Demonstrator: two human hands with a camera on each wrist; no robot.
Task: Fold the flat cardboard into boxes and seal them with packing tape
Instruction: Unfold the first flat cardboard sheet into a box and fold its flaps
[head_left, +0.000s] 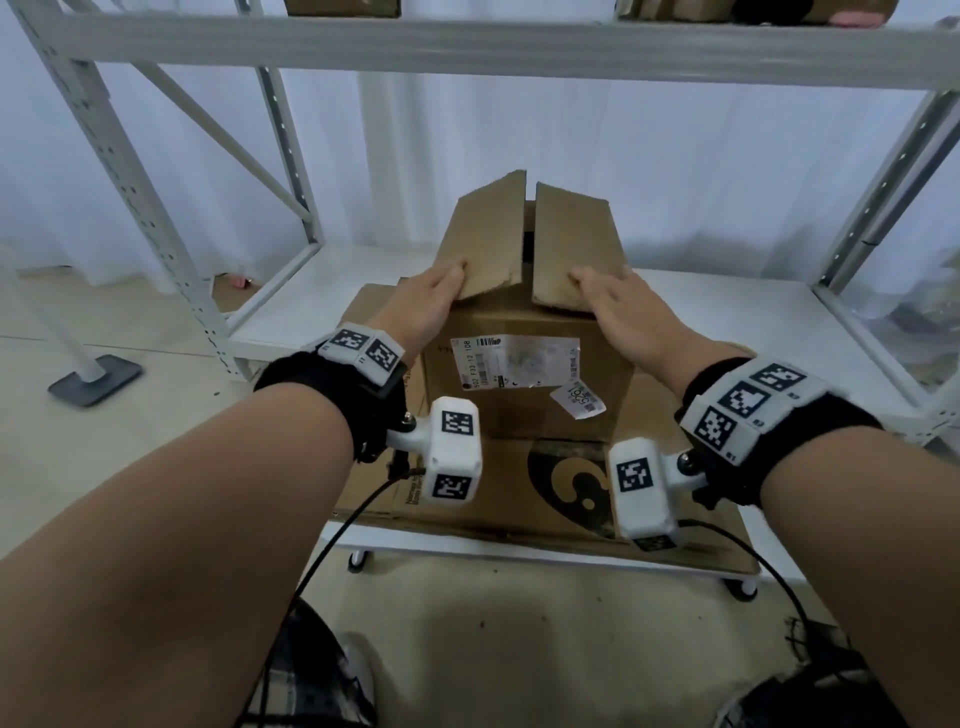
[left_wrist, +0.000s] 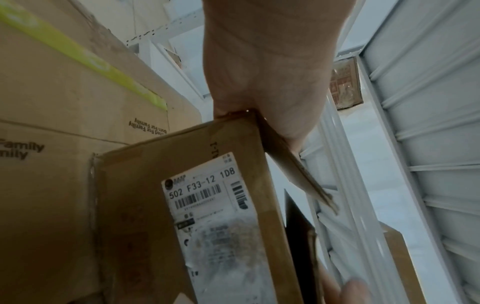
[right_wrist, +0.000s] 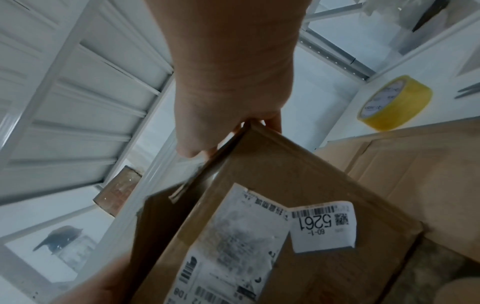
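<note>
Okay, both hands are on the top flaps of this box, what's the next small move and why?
Probably press both flaps down flat until their edges meet. The left hand and right hand each hold a flap that stands tilted up, with a gap open between them, so the box cannot be taped yet.

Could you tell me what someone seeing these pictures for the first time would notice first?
Most striking is the brown box standing on flat cardboard on the low white shelf, its two top flaps raised in a peak. The left hand and right hand each hold one flap's near edge. A yellow tape roll lies to the right.
</note>
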